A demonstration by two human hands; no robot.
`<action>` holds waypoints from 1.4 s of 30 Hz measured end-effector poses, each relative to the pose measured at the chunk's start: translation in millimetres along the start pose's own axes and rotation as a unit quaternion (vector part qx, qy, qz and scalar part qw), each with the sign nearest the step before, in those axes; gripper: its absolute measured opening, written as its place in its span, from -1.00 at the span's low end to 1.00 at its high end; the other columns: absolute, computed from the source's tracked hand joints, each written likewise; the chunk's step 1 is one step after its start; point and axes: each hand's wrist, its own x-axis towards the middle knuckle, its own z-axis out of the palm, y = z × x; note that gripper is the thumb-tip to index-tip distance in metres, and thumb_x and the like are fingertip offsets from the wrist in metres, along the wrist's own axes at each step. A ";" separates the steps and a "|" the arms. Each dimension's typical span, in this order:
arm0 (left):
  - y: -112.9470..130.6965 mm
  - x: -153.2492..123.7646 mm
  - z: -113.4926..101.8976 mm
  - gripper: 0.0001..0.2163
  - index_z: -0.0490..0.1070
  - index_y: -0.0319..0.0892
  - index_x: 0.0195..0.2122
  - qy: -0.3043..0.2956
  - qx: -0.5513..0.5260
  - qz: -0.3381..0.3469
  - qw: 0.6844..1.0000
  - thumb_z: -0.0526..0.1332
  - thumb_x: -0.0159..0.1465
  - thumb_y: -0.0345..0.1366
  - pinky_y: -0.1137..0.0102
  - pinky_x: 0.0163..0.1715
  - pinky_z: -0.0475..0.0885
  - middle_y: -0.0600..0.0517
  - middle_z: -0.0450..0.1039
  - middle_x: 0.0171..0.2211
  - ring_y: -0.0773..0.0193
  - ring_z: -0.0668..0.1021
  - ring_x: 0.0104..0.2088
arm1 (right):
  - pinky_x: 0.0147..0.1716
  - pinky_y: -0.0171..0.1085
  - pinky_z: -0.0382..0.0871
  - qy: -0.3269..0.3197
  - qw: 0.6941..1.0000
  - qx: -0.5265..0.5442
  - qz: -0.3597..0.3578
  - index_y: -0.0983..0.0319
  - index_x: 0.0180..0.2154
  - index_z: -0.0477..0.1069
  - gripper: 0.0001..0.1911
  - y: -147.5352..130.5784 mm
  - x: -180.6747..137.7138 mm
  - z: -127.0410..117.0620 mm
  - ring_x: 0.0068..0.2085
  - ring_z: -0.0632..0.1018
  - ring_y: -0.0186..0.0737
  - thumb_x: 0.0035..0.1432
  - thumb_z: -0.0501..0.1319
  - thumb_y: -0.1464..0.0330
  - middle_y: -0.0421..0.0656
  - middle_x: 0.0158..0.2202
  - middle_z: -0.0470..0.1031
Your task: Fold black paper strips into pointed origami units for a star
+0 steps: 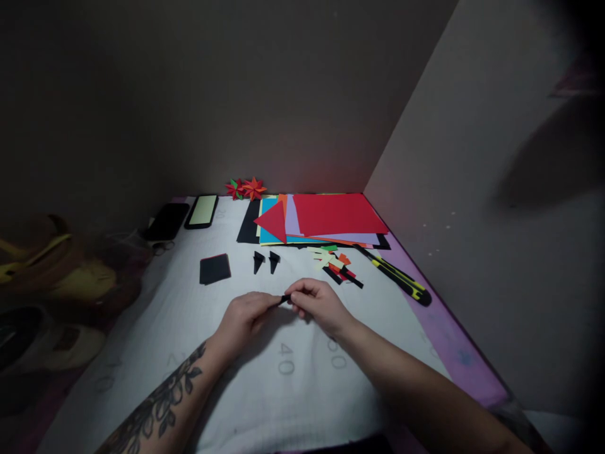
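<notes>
Between my two hands is a small folded piece of black paper [284, 299], mostly covered by the fingers. My left hand [248, 312] pinches its left end. At its other end, the thumb and fingers of my right hand [317, 304] are closed on it. Just beyond the hands, two folded black paper pieces [258, 261] stand side by side on the white cloth [293, 403]. To their left lies a stack of black paper squares [215, 269]. Paper strips and scraps [335, 265] in several colours are heaped past my right hand.
Coloured paper sheets [340, 214] with a red triangle [274, 222] lie at the back. Two folded paper stars [254, 188] sit near the wall. A yellow-black utility knife [399, 280] lies right. A phone [202, 210] and a dark object [167, 222] are back left.
</notes>
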 end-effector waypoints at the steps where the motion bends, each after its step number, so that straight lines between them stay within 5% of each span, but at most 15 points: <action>1: -1.4 -0.4 -0.4 -0.76 0.48 -0.15 -0.11 0.005 0.028 0.032 0.999 0.11 0.26 -0.46 0.43 -0.32 0.48 -0.03 0.61 -0.30 0.27 0.61 -0.32 | -0.63 -0.45 0.22 -0.005 1.000 0.008 0.009 0.26 -0.38 0.48 -0.85 -0.9 -0.1 0.8 -0.62 0.38 -0.45 -0.04 0.27 0.33 -0.27 -0.58 0.44; 6: -4.2 0.1 -5.2 -0.77 0.44 -0.19 -0.08 0.013 0.116 0.111 0.987 0.09 0.28 -0.46 0.40 -0.38 0.49 -0.05 0.60 -0.30 0.24 0.61 -0.32 | -0.69 -0.47 0.18 -0.012 0.997 0.052 0.055 0.26 -0.45 0.41 -0.89 -1.6 0.6 5.2 -0.64 0.37 -0.45 -0.14 0.26 0.40 -0.31 -0.64 0.40; 12: -4.0 0.0 -5.1 -0.78 0.43 -0.17 -0.09 0.008 0.106 0.096 0.990 0.09 0.29 -0.45 0.37 -0.32 0.51 -0.05 0.59 -0.26 0.23 0.61 -0.28 | -0.71 -0.48 0.17 -0.034 0.990 0.099 0.092 0.26 -0.46 0.38 -0.86 0.3 1.5 6.3 -0.65 0.37 -0.46 -0.19 0.27 0.44 -0.31 -0.63 0.41; 17: 0.2 -0.8 0.5 -0.81 0.42 -0.14 -0.11 0.030 0.055 -0.006 0.998 0.17 0.25 -0.41 0.41 -0.31 0.51 -0.02 0.59 -0.28 0.27 0.61 -0.30 | -0.69 -0.48 0.17 -0.036 0.989 0.113 0.087 0.27 -0.46 0.39 -0.85 -2.2 1.1 8.4 -0.65 0.37 -0.47 -0.21 0.29 0.43 -0.31 -0.64 0.40; 28: 0.9 -1.1 -2.3 -0.81 0.49 -0.16 -0.30 0.041 0.023 0.075 0.996 0.11 0.24 -0.51 0.42 -0.23 0.53 -0.11 0.55 -0.14 0.26 0.60 -0.19 | -0.67 -0.45 0.21 -0.033 0.994 0.085 0.064 0.27 -0.44 0.38 -0.79 0.2 2.2 7.5 -0.63 0.37 -0.45 -0.15 0.34 0.32 -0.30 -0.62 0.40; 35: 5.0 -0.9 -2.7 -0.80 0.50 -0.16 -0.33 0.028 -0.004 0.052 0.998 0.11 0.21 -0.54 0.42 -0.24 0.53 -0.12 0.54 -0.13 0.25 0.60 -0.19 | -0.58 -0.40 0.22 -0.061 0.996 -0.060 -0.001 0.22 -0.40 0.30 -0.83 2.6 -1.5 6.0 -0.56 0.35 -0.40 0.03 0.23 0.27 -0.31 -0.56 0.32; 39: 3.5 -1.5 -1.9 -0.80 0.49 -0.17 -0.33 0.022 -0.047 0.042 0.998 0.12 0.19 -0.56 0.43 -0.21 0.52 -0.12 0.55 -0.15 0.26 0.60 -0.19 | -0.47 -0.38 0.18 -0.068 0.963 -0.224 -0.136 0.22 -0.44 0.27 -0.89 1.0 -3.6 4.0 -0.45 0.32 -0.37 0.13 0.14 0.37 -0.29 -0.48 0.29; 42: 2.2 -1.6 -1.8 -0.85 0.48 -0.16 -0.33 0.010 -0.071 0.015 0.997 0.17 0.20 -0.51 0.42 -0.20 0.52 -0.09 0.57 -0.17 0.25 0.61 -0.19 | -0.44 -0.37 0.18 -0.071 0.947 -0.269 -0.162 0.22 -0.44 0.26 -0.87 -0.4 -4.3 3.6 -0.43 0.32 -0.35 0.17 0.09 0.40 -0.28 -0.48 0.29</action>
